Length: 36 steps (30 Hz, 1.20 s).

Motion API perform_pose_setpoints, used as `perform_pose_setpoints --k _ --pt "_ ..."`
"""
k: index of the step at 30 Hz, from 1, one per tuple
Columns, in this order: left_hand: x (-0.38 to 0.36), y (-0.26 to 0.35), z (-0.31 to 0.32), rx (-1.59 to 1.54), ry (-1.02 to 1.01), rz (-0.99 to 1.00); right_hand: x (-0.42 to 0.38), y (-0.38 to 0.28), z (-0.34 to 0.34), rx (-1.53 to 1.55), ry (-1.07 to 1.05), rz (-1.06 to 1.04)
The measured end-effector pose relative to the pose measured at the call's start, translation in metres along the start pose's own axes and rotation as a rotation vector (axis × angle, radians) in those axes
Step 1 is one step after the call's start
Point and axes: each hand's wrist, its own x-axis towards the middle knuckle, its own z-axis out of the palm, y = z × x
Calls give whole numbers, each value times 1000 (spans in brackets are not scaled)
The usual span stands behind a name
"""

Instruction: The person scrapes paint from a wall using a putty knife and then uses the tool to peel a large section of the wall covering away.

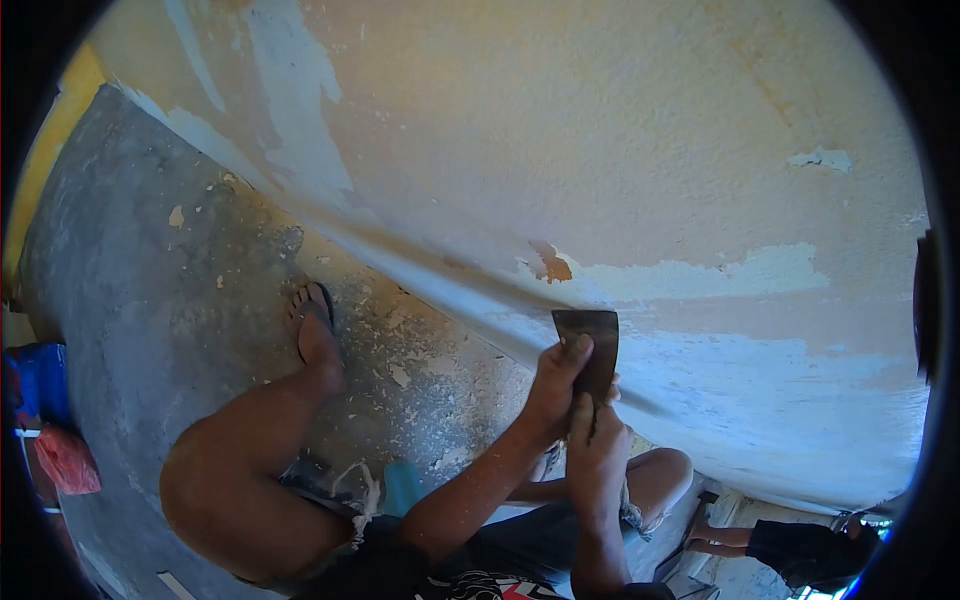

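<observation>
a dark top [482,587] printed white and red is worn with frayed dark shorts [525,545] and a dark sandal [327,298].

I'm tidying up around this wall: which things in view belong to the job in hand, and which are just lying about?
In the job: flat scraper, held in left hand and right hand; patchy wall.
Seemingly lying about: red bag; blue item beside it; pale-blue item, unclear what; loose flakes.

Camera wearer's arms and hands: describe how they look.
The left hand and right hand are ungloved, with no watch or bracelet showing. The left forearm and right forearm show no sleeves; pale specks dot the left one.
</observation>
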Motion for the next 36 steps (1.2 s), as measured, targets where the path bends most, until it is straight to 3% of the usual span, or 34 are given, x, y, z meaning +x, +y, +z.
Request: perform_pose_setpoints --k 2,4,8,12,13,18,21,22,26,29,31,33,36 --pt "8 18 -5 46 -40 60 6 -11 6 -64 -2 58" --pt "7 29 -5 31 -59 110 12 -20 11 -74 -53 -18" --pt "-6 -6 11 -73 13 -57 1 -5 -7 -62 -19 -14" --pt "4 33 -4 26 82 108 18 -26 18 44 55 -116" --pt "9 37 -17 -39 -31 121 21 -40 12 8 -108 -12" --pt "-8 -36 5 -117 27 -98 -8 14 -23 51 -1 43" --pt "1 -24 -8 62 20 -18 -1 26 3 -101 6 57" --pt "4 -20 -16 125 -34 35 1 29 14 -50 102 -73" --pt "-4 -25 -7 -90 1 -31 -6 24 -4 -51 2 -5" --pt "-7 -59 4 -93 13 -74 -15 57 -21 -37 -5 17" --pt "-7 -50 1 -69 18 -91 -11 42 -12 -62 2 63" --pt "-3 -37 -7 57 -27 -44 -9 42 6 -81 111 -39" --pt "-4 -44 -7 -26 -25 -44 -8 45 -7 -54 10 27"
